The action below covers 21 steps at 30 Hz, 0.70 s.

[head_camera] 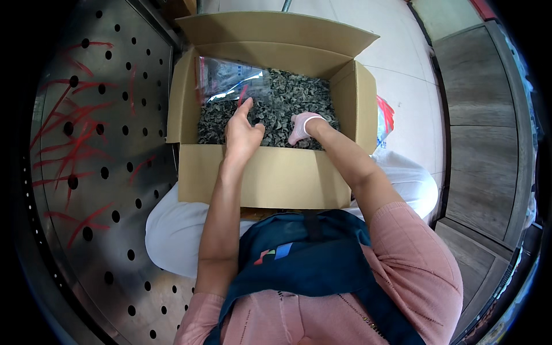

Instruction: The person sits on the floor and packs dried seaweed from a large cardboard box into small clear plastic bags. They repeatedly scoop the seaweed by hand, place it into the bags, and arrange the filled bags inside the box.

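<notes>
An opened cardboard box [267, 177] stands before me, holding a layer of small dark, curled dried pieces [297, 92]. On them, at the back left inside the box, lies a clear zip-lock plastic bag [226, 79] with a red strip. My left hand [243, 131] is over the dark pieces just below the bag, index finger stretched towards its lower edge, thumb apart, palm partly hidden. In a pink-and-white striped glove, my right hand [304, 128] reaches down into the pieces at the front right; its fingertips are partly buried, so whether it grips any is unclear.
A perforated metal panel [116, 189] with red marks rises close on the left. Grey wood-look cabinet doors [481, 129] stand on the right. A plastic bag with red parts [384, 118] is just beyond the box's right side, on the tiled floor [401, 82].
</notes>
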Each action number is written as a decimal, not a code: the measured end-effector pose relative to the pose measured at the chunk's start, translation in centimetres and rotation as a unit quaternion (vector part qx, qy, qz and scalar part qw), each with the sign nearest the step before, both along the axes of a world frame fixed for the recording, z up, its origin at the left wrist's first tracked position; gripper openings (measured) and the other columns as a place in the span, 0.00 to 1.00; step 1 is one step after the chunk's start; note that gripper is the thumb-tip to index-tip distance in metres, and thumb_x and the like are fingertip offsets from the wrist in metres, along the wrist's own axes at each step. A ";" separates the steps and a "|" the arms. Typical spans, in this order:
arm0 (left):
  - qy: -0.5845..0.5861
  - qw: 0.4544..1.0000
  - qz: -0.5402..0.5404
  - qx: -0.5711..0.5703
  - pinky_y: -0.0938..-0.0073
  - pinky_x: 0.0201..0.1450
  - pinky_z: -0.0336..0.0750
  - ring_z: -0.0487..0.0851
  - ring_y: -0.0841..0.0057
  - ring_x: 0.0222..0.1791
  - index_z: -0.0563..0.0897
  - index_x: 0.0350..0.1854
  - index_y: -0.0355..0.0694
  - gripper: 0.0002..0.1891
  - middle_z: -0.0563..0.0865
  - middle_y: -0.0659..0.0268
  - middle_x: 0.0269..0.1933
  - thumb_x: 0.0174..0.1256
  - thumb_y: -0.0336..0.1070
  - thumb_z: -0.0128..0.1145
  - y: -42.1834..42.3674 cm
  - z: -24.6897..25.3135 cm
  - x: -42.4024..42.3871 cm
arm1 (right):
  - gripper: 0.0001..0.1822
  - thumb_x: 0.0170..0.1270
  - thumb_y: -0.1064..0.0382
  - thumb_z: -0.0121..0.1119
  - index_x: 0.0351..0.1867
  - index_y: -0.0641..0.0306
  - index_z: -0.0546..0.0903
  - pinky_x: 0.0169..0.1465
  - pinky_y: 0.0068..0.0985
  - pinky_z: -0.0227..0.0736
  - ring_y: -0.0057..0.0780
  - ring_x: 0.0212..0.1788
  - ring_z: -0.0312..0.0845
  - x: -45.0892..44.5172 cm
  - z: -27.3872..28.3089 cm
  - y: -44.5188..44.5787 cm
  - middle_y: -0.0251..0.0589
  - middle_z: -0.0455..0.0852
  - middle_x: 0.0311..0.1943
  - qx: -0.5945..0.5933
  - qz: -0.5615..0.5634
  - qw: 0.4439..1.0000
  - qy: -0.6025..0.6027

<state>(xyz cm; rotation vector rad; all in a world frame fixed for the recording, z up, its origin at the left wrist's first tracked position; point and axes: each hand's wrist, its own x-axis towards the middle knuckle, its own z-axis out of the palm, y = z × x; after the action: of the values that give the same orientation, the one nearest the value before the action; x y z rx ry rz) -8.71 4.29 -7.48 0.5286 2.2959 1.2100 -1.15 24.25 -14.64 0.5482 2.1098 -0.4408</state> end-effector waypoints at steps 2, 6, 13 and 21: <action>0.012 1.000 -0.007 0.003 0.78 0.39 0.78 0.79 0.85 0.27 0.70 0.73 0.32 0.38 0.80 0.57 0.68 0.52 0.24 0.60 -0.3 -0.6 0.0 | 0.44 0.38 0.42 0.75 0.62 0.56 0.80 0.63 0.38 0.77 0.43 0.63 0.79 0.6 -0.4 0.0 0.47 0.82 0.62 -0.002 -0.036 0.999 0.006; 0.103 0.995 -0.008 -0.004 0.75 0.42 0.79 0.81 0.81 0.28 0.71 0.72 0.33 0.38 0.82 0.56 0.65 0.51 0.25 0.61 -0.6 -2.0 -0.3 | 0.43 0.38 0.43 0.76 0.61 0.57 0.81 0.61 0.36 0.78 0.42 0.61 0.81 1.1 0.3 -1.7 0.45 0.85 0.58 0.069 -0.041 0.995 0.055; 0.085 0.996 0.008 0.027 0.75 0.40 0.78 0.80 0.80 0.27 0.73 0.71 0.36 0.39 0.88 0.59 0.41 0.49 0.24 0.61 -0.3 -1.2 0.0 | 0.40 0.43 0.47 0.73 0.62 0.56 0.80 0.61 0.36 0.77 0.44 0.59 0.82 1.0 0.4 -0.9 0.45 0.86 0.57 0.024 -0.037 0.997 0.067; 0.070 0.997 0.004 0.045 0.77 0.39 0.77 0.77 0.82 0.26 0.70 0.72 0.35 0.39 0.74 0.63 0.73 0.50 0.21 0.60 -0.4 -1.1 -0.2 | 0.47 0.37 0.50 0.74 0.66 0.61 0.78 0.62 0.29 0.75 0.39 0.56 0.83 1.3 -4.2 3.1 0.49 0.87 0.54 -0.105 -0.219 0.960 0.136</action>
<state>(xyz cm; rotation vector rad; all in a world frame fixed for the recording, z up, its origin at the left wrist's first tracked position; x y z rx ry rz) -8.87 3.93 -8.61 0.6564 2.3684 1.3245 0.20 27.35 -18.80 0.8736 2.1565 -1.0300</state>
